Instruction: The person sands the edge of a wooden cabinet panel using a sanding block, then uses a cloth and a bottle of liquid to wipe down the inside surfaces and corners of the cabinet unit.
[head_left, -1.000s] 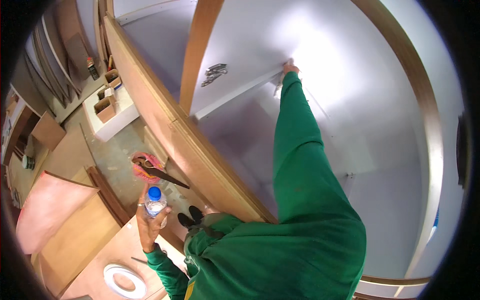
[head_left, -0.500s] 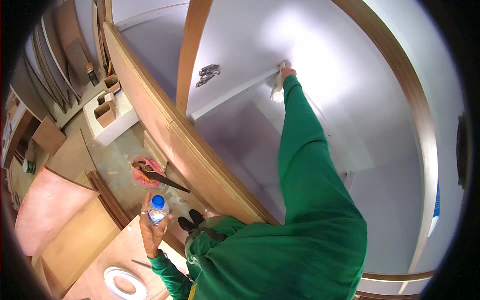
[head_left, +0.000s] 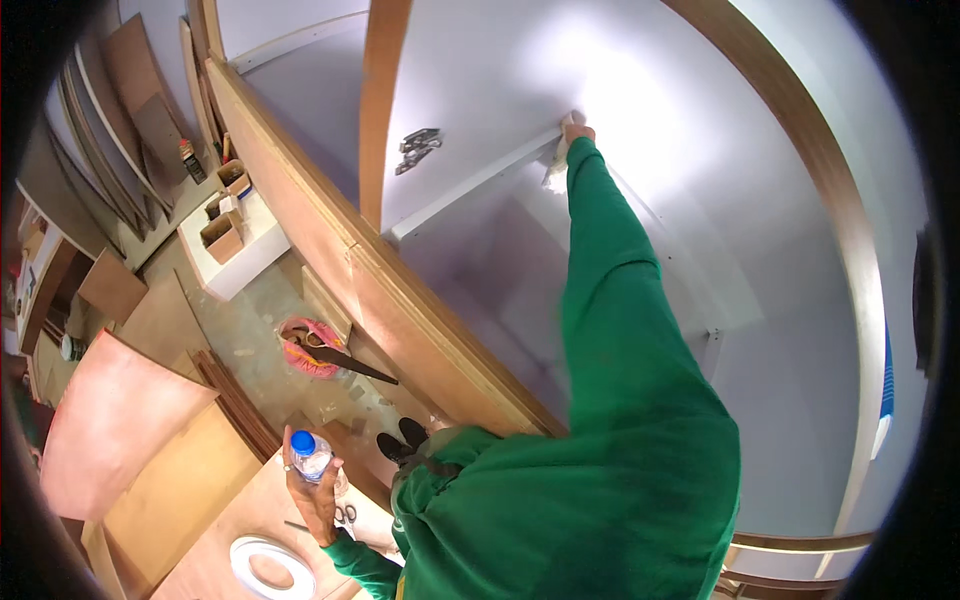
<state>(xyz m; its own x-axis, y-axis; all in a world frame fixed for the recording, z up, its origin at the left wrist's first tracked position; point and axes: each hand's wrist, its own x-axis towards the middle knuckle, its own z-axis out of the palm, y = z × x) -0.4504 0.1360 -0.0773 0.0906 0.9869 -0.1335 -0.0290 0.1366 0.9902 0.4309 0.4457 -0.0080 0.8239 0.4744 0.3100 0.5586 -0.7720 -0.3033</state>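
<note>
My left hand [head_left: 316,502] is wrapped round a small clear plastic bottle [head_left: 312,462] with a blue cap, held upright low on the left. My right arm, in a green sleeve, reaches far into a white-lined wooden cabinet [head_left: 490,80]. At its end my right hand [head_left: 579,131] grips a crumpled white cloth [head_left: 555,176], pressed against the inner panel where a white strip [head_left: 480,182] ends. Part of the cloth is hidden behind the hand. Metal hinges [head_left: 418,149] sit on the panel left of it.
A long plywood edge [head_left: 370,270] runs diagonally between me and the cabinet. On the floor lies a pink bag [head_left: 300,355] with a handsaw [head_left: 355,364]. Scissors [head_left: 345,516] and a white ring [head_left: 243,572] rest on a board. Cardboard boxes [head_left: 222,240] stand on a white block.
My right hand and the cloth have shifted slightly on the panel. The left hand with the bottle sits lower in view, and the scissors now show beside it. The whole view has shifted a little.
</note>
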